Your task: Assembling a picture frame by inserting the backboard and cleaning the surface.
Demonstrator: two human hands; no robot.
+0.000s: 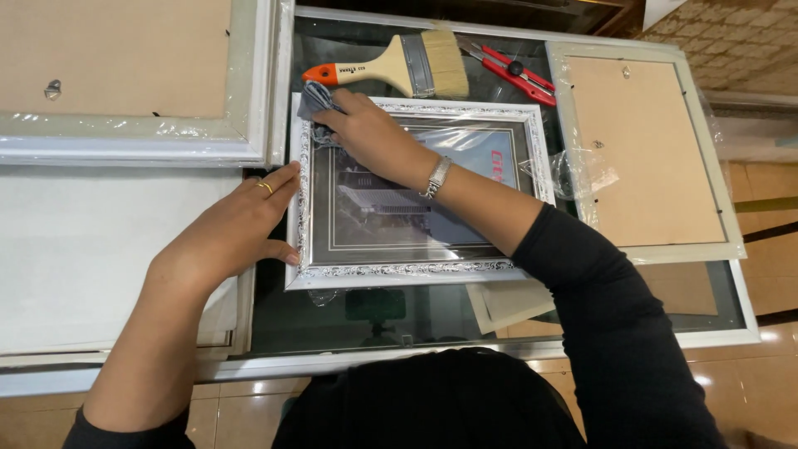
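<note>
Right hand bunched on grey cloth, pressing it onto top-left corner of silver ornate picture frame; fingers curled tight round the cloth, metal watch on that wrist. Left hand flat and open, fingers together, fingertips on the frame's left edge, thumb near its lower-left corner, gold ring on one finger. Frame lies flat on glass tabletop, clear film over its picture. Paintbrush and red cutter sit just beyond the frame; pale frame, back up, to the right
</note>
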